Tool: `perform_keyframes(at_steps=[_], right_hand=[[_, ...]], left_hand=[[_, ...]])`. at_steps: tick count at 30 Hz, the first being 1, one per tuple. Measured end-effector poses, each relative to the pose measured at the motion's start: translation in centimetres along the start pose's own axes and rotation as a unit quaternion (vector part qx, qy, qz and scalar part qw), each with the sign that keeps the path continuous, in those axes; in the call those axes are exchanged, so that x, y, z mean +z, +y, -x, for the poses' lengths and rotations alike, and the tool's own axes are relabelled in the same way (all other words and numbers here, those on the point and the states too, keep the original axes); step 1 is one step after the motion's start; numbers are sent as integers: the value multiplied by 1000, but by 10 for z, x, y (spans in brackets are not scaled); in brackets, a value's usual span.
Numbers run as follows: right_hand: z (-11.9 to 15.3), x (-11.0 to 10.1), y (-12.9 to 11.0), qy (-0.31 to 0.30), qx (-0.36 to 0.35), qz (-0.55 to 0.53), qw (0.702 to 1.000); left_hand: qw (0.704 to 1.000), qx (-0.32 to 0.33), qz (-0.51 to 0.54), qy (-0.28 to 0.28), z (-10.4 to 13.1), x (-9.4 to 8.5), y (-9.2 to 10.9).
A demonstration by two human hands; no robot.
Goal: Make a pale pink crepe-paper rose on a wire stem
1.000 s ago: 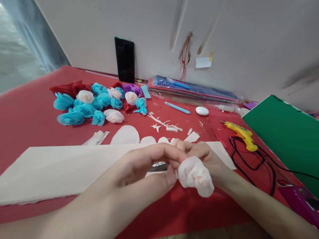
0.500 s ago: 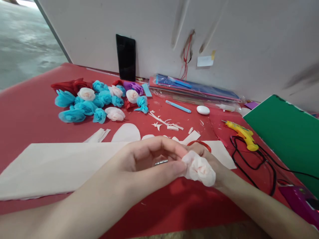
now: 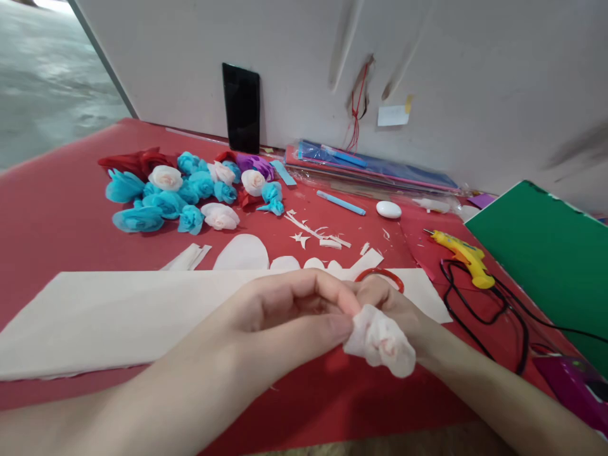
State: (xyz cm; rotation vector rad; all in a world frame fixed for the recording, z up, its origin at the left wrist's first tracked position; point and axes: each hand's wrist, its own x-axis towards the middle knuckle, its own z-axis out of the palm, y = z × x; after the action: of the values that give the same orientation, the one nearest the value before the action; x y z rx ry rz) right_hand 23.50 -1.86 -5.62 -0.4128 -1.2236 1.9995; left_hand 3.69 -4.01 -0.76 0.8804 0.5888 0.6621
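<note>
One pale paper flower [image 3: 382, 345], near, right of centre: base pinched by the left hand [image 3: 259, 335], bloom pointing near-right, long axis likewise. Right hand [image 3: 392, 304] — grip hidden, cannot tell. Far left — four pale blooms [image 3: 165, 178].

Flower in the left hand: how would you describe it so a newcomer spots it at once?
On the red table, look to the near side, where the left hand is. In its grip, in front of the right hand, is a crinkled, pale pink flower. Unlike the blue, red, purple and pale ones in the heap, it is held up.
</note>
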Motion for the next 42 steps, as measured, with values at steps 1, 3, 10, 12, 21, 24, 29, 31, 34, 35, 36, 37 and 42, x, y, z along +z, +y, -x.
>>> perform_keyframes(at_steps=[1, 3, 10, 12, 21, 24, 29, 31, 34, 35, 36, 37, 42], right_hand=[[1, -1, -1, -3, -6, 8, 1000], [2, -2, -2, -12, -14, 28, 999], [2, -8, -5, -36, -36, 91, 995], [1, -7, -6, -40, -42, 109, 992], [-2, -3, -13, -60, -63, 153, 984], [-1, -3, -10, -52, -68, 144, 986], [1, -5, -7, -20, -64, 125, 990], [1, -6, -7, -2, -56, 112, 992], [-1, -4, -6, 25, -33, 90, 995], [-1, -4, -6, 35, -25, 84, 996], [-1, -3, -6, 45, -18, 79, 996], [-1, -2, -5, 53, -12, 75, 996], [0, -4, 1, 59, -8, 62, 996]], left_hand=[[1000, -3, -1, -5, 0, 1, 1], [1000, -3, -10, -11, -1, 3, 2], [986, -4, -165, 33, 2, 3, 6], [979, -8, -195, 54, 3, 4, 5], [973, 5, -222, 64, -2, 4, 3], [980, 22, -188, 59, -2, -1, 2], [986, 8, -145, 83, -1, -4, 5], [988, 13, -137, 76, -1, -3, 8], [990, 31, -127, 51, -2, -2, 10], [991, 35, -123, 48, -2, -2, 10], [991, 37, -120, 48, -2, -2, 10], [991, 36, -120, 51, -3, -2, 9], [988, 40, -140, 43, -2, -5, 6]])
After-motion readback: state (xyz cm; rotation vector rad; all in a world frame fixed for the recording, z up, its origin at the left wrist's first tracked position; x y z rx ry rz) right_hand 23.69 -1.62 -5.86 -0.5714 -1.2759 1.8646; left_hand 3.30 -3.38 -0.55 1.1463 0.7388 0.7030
